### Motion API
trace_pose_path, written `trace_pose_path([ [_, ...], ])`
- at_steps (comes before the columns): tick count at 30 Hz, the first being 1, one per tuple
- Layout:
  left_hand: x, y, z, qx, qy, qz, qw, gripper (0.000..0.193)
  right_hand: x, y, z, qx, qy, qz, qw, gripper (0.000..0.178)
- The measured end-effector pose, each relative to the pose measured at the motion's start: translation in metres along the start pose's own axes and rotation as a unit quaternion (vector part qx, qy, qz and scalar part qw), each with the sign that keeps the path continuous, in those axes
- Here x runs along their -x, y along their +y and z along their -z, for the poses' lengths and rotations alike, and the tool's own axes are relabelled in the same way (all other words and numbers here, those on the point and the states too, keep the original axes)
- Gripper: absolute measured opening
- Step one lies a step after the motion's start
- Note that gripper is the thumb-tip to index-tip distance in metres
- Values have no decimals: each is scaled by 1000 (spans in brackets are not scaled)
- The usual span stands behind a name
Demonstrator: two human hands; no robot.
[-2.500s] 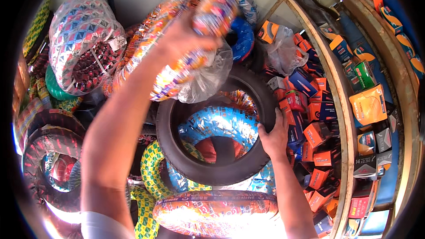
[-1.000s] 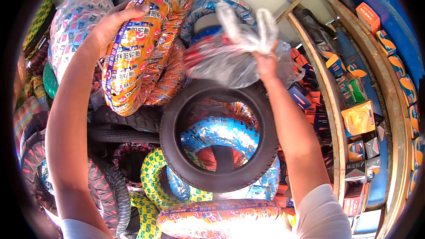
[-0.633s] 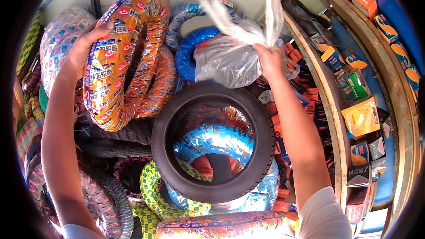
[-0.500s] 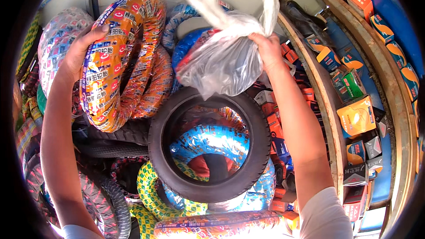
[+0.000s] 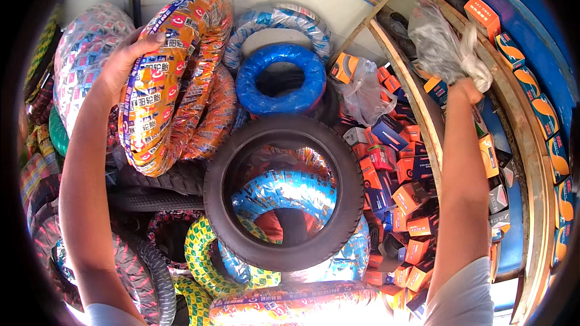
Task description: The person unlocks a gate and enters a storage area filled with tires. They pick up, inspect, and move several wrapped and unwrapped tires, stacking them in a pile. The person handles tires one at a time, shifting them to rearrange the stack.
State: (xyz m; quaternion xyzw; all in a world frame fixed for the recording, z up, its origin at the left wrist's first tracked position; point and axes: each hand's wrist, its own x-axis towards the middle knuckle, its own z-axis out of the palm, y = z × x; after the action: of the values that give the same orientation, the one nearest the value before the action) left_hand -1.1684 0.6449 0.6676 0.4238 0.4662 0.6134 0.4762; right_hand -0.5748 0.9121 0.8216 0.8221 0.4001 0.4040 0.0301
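On the left, my left hand [image 5: 122, 63] is closed around the edge of an orange printed-film wrapped tire [image 5: 148, 93] that stands tilted, its thumb on the front. At the upper right, my right hand [image 5: 463, 92] grips the bunched neck of a clear plastic bag [image 5: 434, 39], which lies over the wooden-edged shelf. What the bag contains, if anything, I cannot make out. A bare black tire [image 5: 219, 205] leans in the middle, between my arms. Behind it sits a blue wrapped tire [image 5: 249, 92].
Many small orange and dark blue boxes [image 5: 411, 196] are heaped to the right of the black tire. A wooden shelf edge [image 5: 417, 87] curves beside them, with more boxes [image 5: 524, 81] along the blue wall. A green-and-yellow wrapped tire [image 5: 202, 259] and other tires fill the lower left.
My right hand has carried the plastic bag from the upper middle rightward to the shelf, uncovering the blue wrapped tire and the box heap. My left hand still holds the orange wrapped tire, shifted slightly right.
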Motion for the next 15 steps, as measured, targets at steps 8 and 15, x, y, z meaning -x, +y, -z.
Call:
trace_pose_path([
  [8, -1, 0, 2, -12, -16, 7, 1000, 69, 19, 6, 36, -256, 105, -72, 958, 41],
  [15, 0, -2, -10, 1, -22, 6, 1000, 72, 5, 2, 46, -328, -138, 209, 911, 68],
])
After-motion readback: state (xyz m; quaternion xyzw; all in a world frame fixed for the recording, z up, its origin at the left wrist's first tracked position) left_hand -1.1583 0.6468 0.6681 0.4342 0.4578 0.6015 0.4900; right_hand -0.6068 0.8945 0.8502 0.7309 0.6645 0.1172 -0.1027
